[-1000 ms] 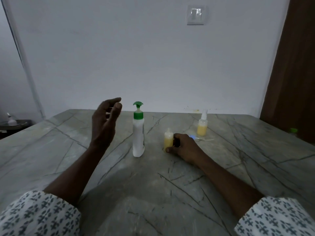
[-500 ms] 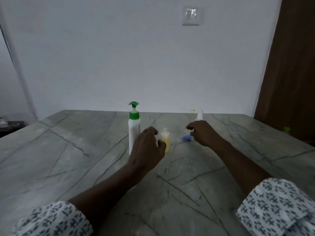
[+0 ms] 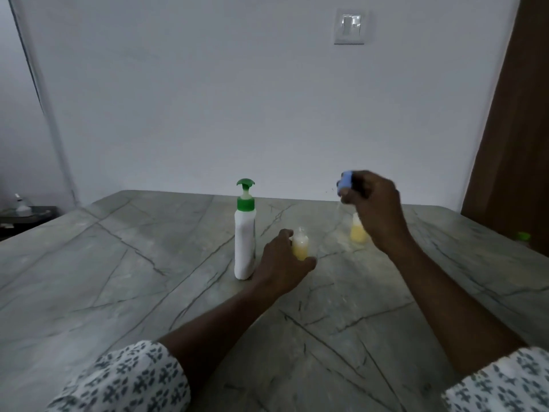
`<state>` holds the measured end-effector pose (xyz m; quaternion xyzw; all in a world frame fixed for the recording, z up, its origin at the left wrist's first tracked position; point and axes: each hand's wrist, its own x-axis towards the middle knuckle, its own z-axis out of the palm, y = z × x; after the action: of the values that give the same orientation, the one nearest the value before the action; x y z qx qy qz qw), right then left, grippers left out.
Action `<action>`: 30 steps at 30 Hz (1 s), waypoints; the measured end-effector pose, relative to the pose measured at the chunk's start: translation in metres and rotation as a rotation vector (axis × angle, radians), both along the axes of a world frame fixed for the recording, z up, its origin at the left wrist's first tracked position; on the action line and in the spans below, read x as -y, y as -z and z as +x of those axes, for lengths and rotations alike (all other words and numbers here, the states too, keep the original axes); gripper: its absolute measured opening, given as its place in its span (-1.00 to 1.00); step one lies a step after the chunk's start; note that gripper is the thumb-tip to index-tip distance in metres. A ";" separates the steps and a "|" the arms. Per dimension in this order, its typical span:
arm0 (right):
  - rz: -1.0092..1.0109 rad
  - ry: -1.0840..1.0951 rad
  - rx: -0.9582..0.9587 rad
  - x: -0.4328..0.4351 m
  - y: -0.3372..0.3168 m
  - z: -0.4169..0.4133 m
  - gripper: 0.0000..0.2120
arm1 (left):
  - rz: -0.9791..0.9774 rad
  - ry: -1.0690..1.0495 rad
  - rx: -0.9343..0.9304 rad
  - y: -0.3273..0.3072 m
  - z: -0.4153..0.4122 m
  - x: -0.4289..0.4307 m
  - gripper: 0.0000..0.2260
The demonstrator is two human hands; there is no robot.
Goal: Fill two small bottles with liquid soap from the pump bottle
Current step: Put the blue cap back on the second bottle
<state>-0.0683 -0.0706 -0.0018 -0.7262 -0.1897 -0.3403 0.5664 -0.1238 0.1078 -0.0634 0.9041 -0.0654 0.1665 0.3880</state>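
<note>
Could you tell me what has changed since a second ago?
The left hand came down and gripped the near small bottle; the right hand released it and lifted the blue cap. The pump bottle and far small bottle stayed put.

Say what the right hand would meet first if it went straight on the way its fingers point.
The right hand, pinching a blue cap, points left. The pump bottle stands in that line, its green pump head about level with the cap. Depth is unclear, so the hand might pass it.
</note>
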 end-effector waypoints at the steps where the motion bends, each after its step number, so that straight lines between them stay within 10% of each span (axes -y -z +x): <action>1: 0.142 -0.113 -0.006 -0.001 -0.006 -0.006 -0.84 | -0.016 -0.002 0.023 0.000 0.001 0.001 -0.36; 8: 0.352 -0.377 -0.085 -0.025 -0.004 -0.016 -0.80 | -0.084 -0.028 0.103 0.003 0.004 -0.004 -0.58; 30: -0.140 -0.242 -0.297 -0.041 0.037 -0.006 -0.69 | -0.046 -0.005 0.084 0.004 0.010 -0.008 -0.66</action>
<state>-0.0740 -0.0298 -0.0386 -0.7779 -0.2130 -0.1449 0.5731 -0.1141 0.1160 -0.0672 0.8874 -0.0757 0.2067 0.4052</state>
